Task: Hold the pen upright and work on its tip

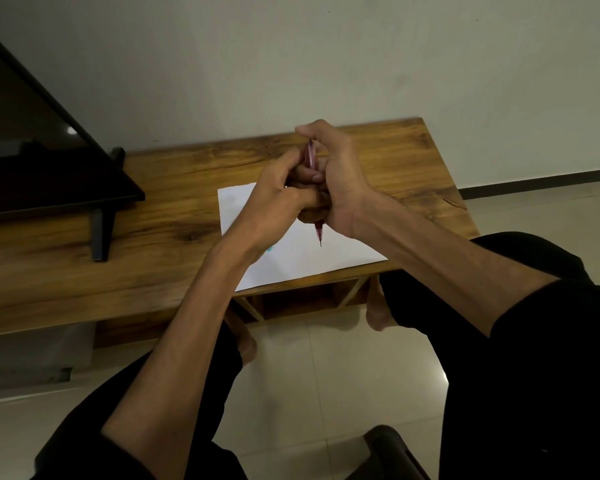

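Pen (311, 159) mid-barrel hidden; TV (32, 161) prob. cropped left.

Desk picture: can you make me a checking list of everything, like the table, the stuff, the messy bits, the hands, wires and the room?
Surface: wooden table, bare wood showing.
Job's things: pink pen, tip down above the white paper, apart from it; teal mark on paper.
Clutter: black TV on its stand at left.
Grippers: left hand and right hand both grip the pen.
Cables: nothing seen.
Surroundings: pale wall, tiled floor.
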